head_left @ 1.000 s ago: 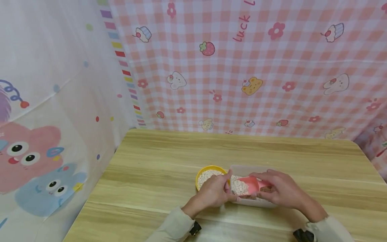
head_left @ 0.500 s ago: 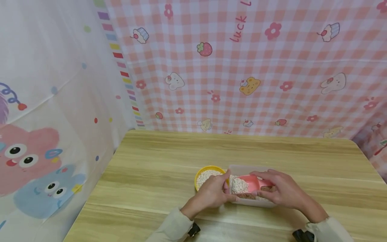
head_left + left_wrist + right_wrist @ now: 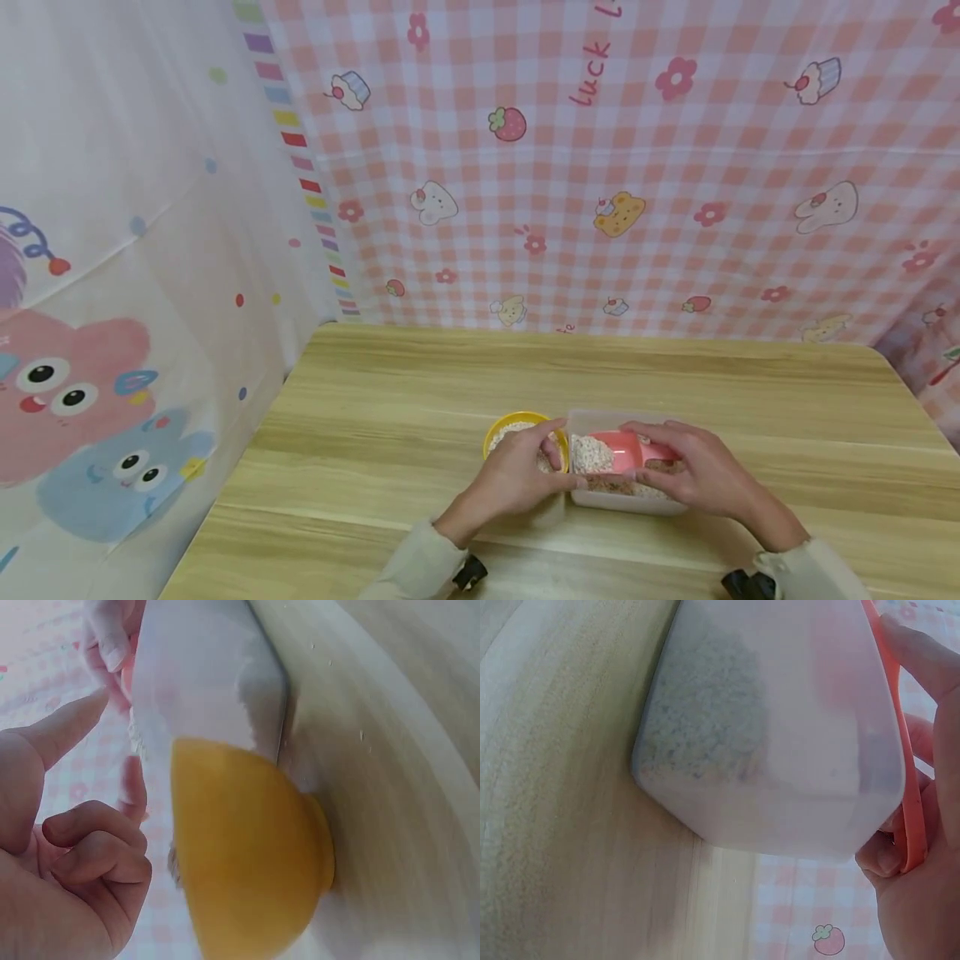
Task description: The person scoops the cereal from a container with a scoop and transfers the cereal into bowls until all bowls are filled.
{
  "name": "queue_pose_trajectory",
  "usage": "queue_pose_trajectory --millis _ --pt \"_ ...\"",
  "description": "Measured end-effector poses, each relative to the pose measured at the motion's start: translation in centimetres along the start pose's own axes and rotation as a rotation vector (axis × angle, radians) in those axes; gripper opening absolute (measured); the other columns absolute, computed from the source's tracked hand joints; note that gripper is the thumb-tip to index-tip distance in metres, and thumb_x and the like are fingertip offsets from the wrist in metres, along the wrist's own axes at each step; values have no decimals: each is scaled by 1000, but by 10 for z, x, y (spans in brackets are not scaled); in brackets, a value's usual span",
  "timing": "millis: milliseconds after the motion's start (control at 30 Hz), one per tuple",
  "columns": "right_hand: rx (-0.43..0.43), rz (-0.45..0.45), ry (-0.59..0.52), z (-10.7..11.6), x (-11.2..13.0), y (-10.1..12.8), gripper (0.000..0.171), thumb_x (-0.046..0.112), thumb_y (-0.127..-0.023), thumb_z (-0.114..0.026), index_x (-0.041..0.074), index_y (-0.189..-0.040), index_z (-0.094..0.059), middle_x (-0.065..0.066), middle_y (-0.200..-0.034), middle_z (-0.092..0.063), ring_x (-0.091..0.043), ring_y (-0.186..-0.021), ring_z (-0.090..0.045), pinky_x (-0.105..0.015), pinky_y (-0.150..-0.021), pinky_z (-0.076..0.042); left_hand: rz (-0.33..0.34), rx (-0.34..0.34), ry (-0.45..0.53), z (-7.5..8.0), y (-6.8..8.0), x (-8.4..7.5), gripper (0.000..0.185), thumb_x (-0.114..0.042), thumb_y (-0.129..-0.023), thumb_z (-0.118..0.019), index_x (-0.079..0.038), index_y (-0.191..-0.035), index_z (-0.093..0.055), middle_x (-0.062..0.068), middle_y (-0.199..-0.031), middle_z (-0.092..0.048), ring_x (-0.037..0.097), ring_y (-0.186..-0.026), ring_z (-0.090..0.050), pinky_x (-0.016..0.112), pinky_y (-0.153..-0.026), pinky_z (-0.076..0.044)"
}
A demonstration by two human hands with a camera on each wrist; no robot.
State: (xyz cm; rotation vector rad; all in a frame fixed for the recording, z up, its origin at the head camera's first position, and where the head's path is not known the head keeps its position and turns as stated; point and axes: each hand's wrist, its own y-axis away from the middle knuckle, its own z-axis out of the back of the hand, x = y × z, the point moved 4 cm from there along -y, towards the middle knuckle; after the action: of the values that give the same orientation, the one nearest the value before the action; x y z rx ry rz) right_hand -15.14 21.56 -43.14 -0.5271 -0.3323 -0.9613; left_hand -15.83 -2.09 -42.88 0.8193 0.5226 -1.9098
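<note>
My right hand (image 3: 705, 467) holds a pink scoop (image 3: 624, 452) over a translucent plastic container (image 3: 626, 502). Pale oat-like flakes (image 3: 592, 454) are heaped at the scoop's left end, and brown bits (image 3: 611, 483) lie below it in the container. In the right wrist view the fingers are around the red-pink handle (image 3: 913, 832) beside the container's rim. My left hand (image 3: 513, 475) holds nothing. It hovers over the right side of a yellow bowl (image 3: 491, 433) of flakes, its thumb and index finger spread toward the container. The left wrist view shows the other fingers bent.
Bowl and container stand side by side on a wood-grain table (image 3: 390, 392). A few crumbs (image 3: 361, 736) lie on the tabletop near them. A pink checked cloth (image 3: 555, 167) hangs behind the table, and a white printed cloth (image 3: 165, 292) hangs at its left.
My left hand has let go of the container's left end and shifted left, over the bowl. The right hand and scoop have stayed almost in place.
</note>
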Motion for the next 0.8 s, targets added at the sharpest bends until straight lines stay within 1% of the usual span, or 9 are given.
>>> queue_pose_trajectory --millis 67,100,133,200,300,500,667,800 --pt "-3 -5 -4 0 0 0 55 35 -79 -84 15 -128 -67 1 -106 -71 -2 -82 -54 -25 -66 -46 -4 -33 15 5 1 2 70 -33 -80 -84 -11 -140 -55 -14 -78 -58 0 -64 -45 21 -74 -44" --pt "-3 -7 -8 0 0 0 56 35 -79 -84 15 -128 -67 0 -107 -71 -3 -83 -55 -25 -67 -47 2 -49 27 8 2 4 68 -33 -80 -84 -12 -139 -56 -13 -80 -59 1 -64 -45 21 -71 -45" --pt "-4 -8 -12 0 0 0 56 35 -79 -84 15 -128 -67 -1 -108 -71 -3 -84 -55 -25 -67 -47 5 -65 43 10 3 5 66 -32 -80 -84 -13 -138 -57 -12 -82 -59 2 -62 -44 21 -65 -44" --pt "-3 -13 -17 0 -1 0 56 35 -79 -83 15 -129 -66 -2 -110 -72 -4 -85 -57 -26 -68 -48 19 -94 71 16 4 10 62 -31 -81 -83 -15 -136 -58 -10 -86 -60 4 -59 -42 21 -56 -39" --pt "-3 -15 -19 -1 -2 0 57 36 -80 -83 14 -129 -66 -2 -112 -72 -5 -88 -58 -27 -70 -49 45 -131 105 24 7 16 58 -31 -83 -81 -17 -135 -59 -6 -91 -62 6 -58 -42 20 -50 -35" --pt "-6 -8 -30 -1 -2 0 56 34 -80 -83 13 -130 -66 -3 -115 -71 -7 -93 -61 -28 -74 -51 64 -177 115 40 12 31 52 -33 -86 -78 -18 -132 -61 2 -97 -64 9 -66 -46 21 -56 -38" --pt "-6 -18 -25 -1 -2 0 55 34 -81 -82 14 -130 -66 -5 -118 -71 -13 -99 -63 -33 -78 -54 95 -188 111 50 14 46 49 -33 -87 -77 -18 -131 -61 4 -100 -63 10 -66 -45 21 -56 -37" --pt "-4 -32 -29 -1 -2 0 55 34 -82 -82 14 -131 -65 -5 -120 -70 -17 -102 -64 -36 -80 -54 97 -198 103 54 17 57 50 -33 -88 -77 -16 -132 -61 5 -101 -63 11 -67 -44 21 -57 -37"
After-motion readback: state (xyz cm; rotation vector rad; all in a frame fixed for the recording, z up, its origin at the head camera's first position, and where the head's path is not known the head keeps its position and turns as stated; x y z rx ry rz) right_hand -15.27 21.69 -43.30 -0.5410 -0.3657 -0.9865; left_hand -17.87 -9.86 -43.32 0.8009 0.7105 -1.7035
